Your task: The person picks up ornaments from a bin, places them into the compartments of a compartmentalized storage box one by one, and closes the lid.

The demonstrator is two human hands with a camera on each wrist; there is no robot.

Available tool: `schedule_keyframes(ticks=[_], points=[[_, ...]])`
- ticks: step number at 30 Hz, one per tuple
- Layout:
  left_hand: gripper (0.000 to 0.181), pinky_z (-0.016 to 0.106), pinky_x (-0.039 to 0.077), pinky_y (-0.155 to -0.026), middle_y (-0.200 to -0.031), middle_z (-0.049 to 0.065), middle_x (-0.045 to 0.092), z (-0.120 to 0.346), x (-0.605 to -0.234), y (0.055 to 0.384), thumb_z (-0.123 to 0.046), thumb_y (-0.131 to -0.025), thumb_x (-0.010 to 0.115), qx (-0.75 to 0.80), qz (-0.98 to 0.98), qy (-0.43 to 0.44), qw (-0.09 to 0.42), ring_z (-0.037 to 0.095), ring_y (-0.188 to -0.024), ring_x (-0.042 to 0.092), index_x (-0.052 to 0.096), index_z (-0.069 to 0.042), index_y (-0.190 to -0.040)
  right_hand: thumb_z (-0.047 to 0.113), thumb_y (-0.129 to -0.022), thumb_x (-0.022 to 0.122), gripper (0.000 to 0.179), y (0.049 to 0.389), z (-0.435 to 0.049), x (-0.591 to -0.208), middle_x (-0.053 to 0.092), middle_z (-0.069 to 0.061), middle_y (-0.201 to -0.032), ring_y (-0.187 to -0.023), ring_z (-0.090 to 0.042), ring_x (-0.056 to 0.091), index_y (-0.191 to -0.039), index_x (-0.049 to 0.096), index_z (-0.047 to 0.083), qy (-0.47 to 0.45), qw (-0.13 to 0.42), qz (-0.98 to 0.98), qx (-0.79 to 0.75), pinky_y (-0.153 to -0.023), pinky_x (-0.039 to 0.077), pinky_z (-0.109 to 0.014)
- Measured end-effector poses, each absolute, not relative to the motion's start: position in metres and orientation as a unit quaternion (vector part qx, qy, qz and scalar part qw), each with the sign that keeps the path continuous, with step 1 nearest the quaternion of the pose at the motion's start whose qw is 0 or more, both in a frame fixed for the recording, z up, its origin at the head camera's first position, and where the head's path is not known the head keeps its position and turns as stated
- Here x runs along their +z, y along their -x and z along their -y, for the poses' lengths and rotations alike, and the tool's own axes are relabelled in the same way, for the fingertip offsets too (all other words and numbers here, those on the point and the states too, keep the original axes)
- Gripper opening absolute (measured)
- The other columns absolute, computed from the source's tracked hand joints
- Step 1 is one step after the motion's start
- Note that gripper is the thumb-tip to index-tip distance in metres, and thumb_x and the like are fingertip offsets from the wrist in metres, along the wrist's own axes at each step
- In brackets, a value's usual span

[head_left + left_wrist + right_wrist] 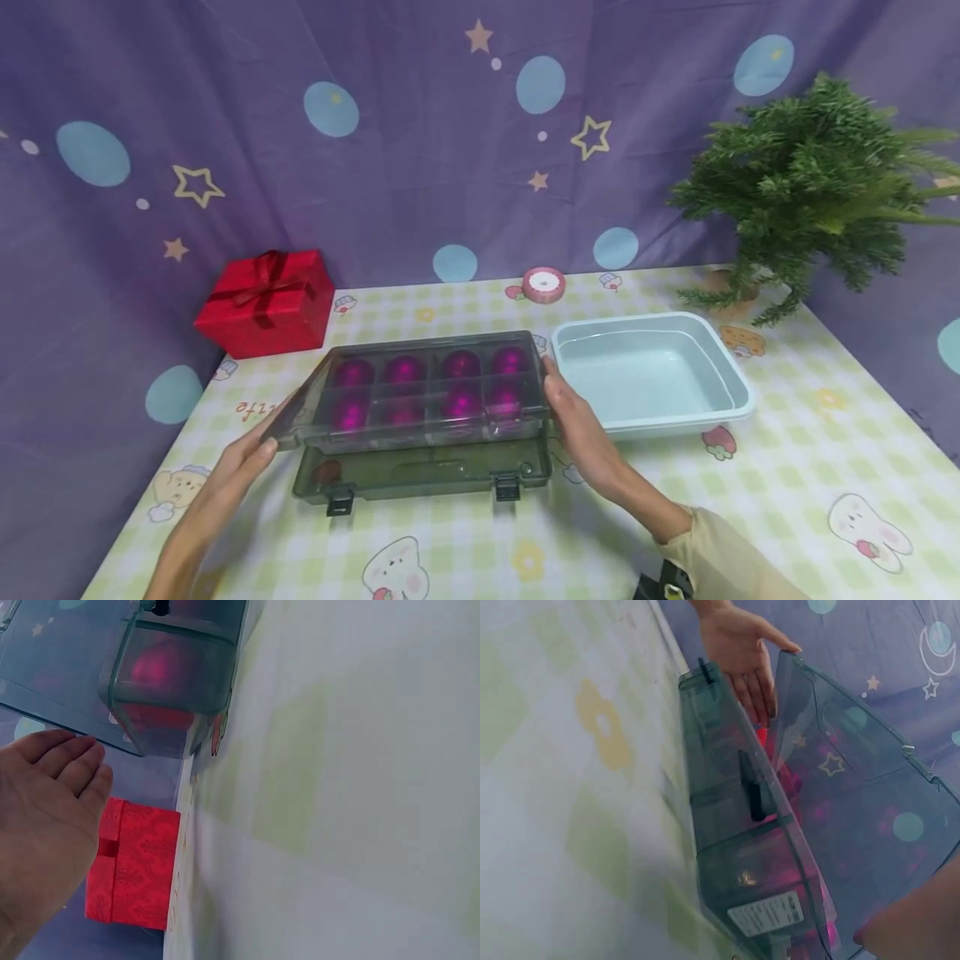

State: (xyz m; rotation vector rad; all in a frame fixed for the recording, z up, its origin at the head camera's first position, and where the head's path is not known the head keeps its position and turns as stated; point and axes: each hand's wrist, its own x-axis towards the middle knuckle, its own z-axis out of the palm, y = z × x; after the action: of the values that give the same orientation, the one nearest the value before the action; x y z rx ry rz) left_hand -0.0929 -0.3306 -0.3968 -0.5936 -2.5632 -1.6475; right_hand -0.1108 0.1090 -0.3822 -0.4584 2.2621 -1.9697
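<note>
A see-through grey-green compartment box (442, 468) lies on the table with its lid (307, 408) raised at a slant. Through the plastic I see several shiny magenta balls (461, 406). My left hand (234, 472) is at the lid's left corner, its thumb touching the edge; the left wrist view shows its fingers (73, 766) straight against the lid's rim. At the right side, my right hand (583, 421) touches the lid's edge with fingers fairly straight. Only a little of that hand (915, 922) enters the right wrist view. Two dark latches (507, 487) hang at the box's front.
A pale blue basin (678, 421) stands right of the box. Behind are a red gift box (266, 304) at left, a pink ribbon roll (543, 285) and a small artificial fir tree (795, 183) at right. A checked cloth (600, 517) covers the table before a purple curtain (420, 167).
</note>
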Motion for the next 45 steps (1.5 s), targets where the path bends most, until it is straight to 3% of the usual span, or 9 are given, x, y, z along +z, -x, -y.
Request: schedule_keyframes(ticks=[3, 5, 11, 15, 22, 27, 35, 40, 45], points=[[0.053, 0.007, 0.025, -0.112, -0.163, -0.016, 0.033, 0.329, -0.397, 0.09, 0.003, -0.107, 0.034, -0.53, 0.819, 0.217, 0.029, -0.007, -0.146, 0.025, 0.022, 0.012, -0.158, 0.047, -0.112, 0.023, 0.071, 0.109, -0.111, -0.385, 0.004, -0.013, -0.172, -0.156, -0.036, 0.004, -0.166, 0.007, 0.004, 0.145, 0.056, -0.768, -0.621, -0.124, 0.003, -0.058], [0.055, 0.007, 0.025, -0.112, -0.163, -0.018, 0.033, 0.328, -0.397, 0.087, 0.004, -0.106, 0.035, -0.528, 0.819, 0.221, 0.03, -0.006, -0.146, 0.025, 0.023, 0.01, -0.159, 0.046, -0.112, 0.025, 0.07, 0.107, -0.112, -0.388, 0.004, -0.013, -0.172, -0.155, -0.036, 0.005, -0.167, 0.006, 0.006, 0.141, 0.064, -0.777, -0.61, -0.124, 0.003, -0.06], [0.06, 0.006, 0.026, -0.111, -0.169, -0.004, 0.027, 0.329, -0.396, 0.08, 0.003, -0.107, 0.044, -0.507, 0.836, 0.209, 0.011, -0.005, -0.149, 0.021, 0.025, -0.002, -0.163, 0.041, -0.114, 0.031, 0.069, 0.105, -0.114, -0.397, 0.002, -0.015, -0.172, -0.155, -0.038, 0.004, -0.167, 0.004, 0.006, 0.16, 0.065, -0.787, -0.592, -0.124, 0.005, -0.058], [0.062, 0.003, 0.026, -0.107, -0.17, -0.008, 0.02, 0.329, -0.396, 0.075, -0.005, -0.109, 0.047, -0.492, 0.851, 0.183, -0.028, -0.009, -0.147, 0.017, 0.022, -0.01, -0.166, 0.036, -0.111, 0.046, 0.075, 0.103, -0.115, -0.404, 0.001, -0.016, -0.172, -0.155, -0.038, 0.005, -0.167, 0.004, 0.008, 0.169, 0.05, -0.795, -0.581, -0.124, 0.011, -0.055], [0.066, 0.002, 0.027, -0.104, -0.171, 0.012, 0.016, 0.328, -0.394, 0.067, -0.009, -0.109, 0.052, -0.476, 0.861, 0.169, -0.058, -0.012, -0.145, 0.019, 0.021, -0.017, -0.167, 0.038, -0.1, 0.07, 0.096, 0.1, -0.115, -0.409, 0.005, -0.01, -0.172, -0.155, -0.036, 0.01, -0.167, 0.007, 0.01, 0.189, 0.021, -0.828, -0.527, -0.123, 0.015, -0.057], [0.069, 0.001, 0.027, -0.101, -0.17, 0.009, 0.02, 0.326, -0.395, 0.064, -0.015, -0.108, 0.057, -0.454, 0.875, 0.153, -0.07, -0.012, -0.143, 0.021, 0.022, -0.021, -0.167, 0.043, -0.097, 0.073, 0.101, 0.097, -0.117, -0.411, 0.004, -0.001, -0.172, -0.155, -0.034, 0.012, -0.167, 0.008, 0.01, 0.2, 0.017, -0.849, -0.489, -0.122, 0.019, -0.059], [0.071, 0.0, 0.025, -0.098, -0.17, 0.008, 0.017, 0.324, -0.392, 0.063, -0.025, -0.109, 0.058, -0.427, 0.89, 0.119, -0.102, 0.046, -0.148, 0.019, 0.017, -0.019, -0.167, 0.049, -0.099, 0.069, 0.098, 0.093, -0.124, -0.416, 0.005, -0.004, -0.172, -0.153, -0.034, 0.016, -0.165, 0.014, 0.003, 0.227, 0.007, -0.865, -0.449, -0.12, 0.024, -0.058], [0.074, 0.0, 0.024, -0.097, -0.171, 0.01, 0.015, 0.324, -0.39, 0.062, -0.029, -0.108, 0.058, -0.422, 0.893, 0.102, -0.119, 0.047, -0.149, 0.017, 0.015, -0.017, -0.167, 0.051, -0.099, 0.068, 0.096, 0.093, -0.125, -0.418, 0.008, -0.011, -0.172, -0.153, -0.036, 0.017, -0.164, 0.019, 0.002, 0.233, 0.006, -0.871, -0.432, -0.119, 0.026, -0.06], [0.076, 0.007, 0.032, -0.1, -0.17, 0.013, 0.015, 0.323, -0.392, 0.063, -0.032, -0.108, 0.058, -0.415, 0.896, 0.089, -0.132, 0.048, -0.149, 0.019, 0.015, -0.009, -0.167, 0.049, -0.098, 0.069, 0.095, 0.092, -0.127, -0.42, 0.007, -0.012, -0.171, -0.152, -0.036, 0.018, -0.163, 0.02, 0.0, 0.244, 0.003, -0.872, -0.424, -0.119, 0.028, -0.058]])
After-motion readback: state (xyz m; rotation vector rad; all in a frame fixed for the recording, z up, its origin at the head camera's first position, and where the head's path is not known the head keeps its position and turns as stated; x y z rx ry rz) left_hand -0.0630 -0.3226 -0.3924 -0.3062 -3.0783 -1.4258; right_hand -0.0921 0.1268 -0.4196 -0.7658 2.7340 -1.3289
